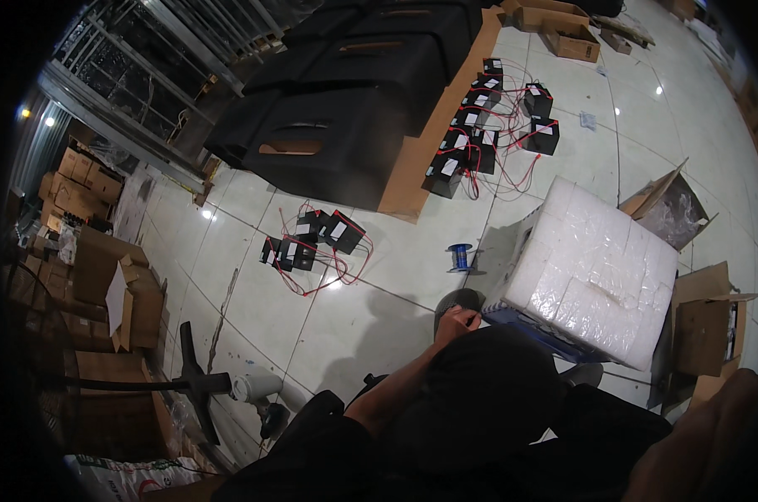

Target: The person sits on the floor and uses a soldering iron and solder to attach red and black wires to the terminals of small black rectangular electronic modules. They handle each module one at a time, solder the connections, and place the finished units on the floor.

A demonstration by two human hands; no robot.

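My left hand (456,323) reaches forward from a black sleeve, fingers curled, at the near rim of a dark grey round thing (460,299) on the tiled floor. Whether it grips that thing is unclear. Just to its right stands a large white foam-like block (596,272) wrapped in clear film. A small blue spool of wire (459,256) stands on the floor just beyond the hand. Only a bare forearm (697,439) shows at the lower right; my right hand itself is out of the picture. A black rounded shape (479,402) fills the foreground below the hand.
Black box-shaped units with red wires lie in a cluster (312,238) on the floor and in a row (471,134) on cardboard. Big black moulded housings (328,142) lie beyond. Open cartons (705,322) stand right, stacked cartons (102,284) left, a fan stand (186,381) near left.
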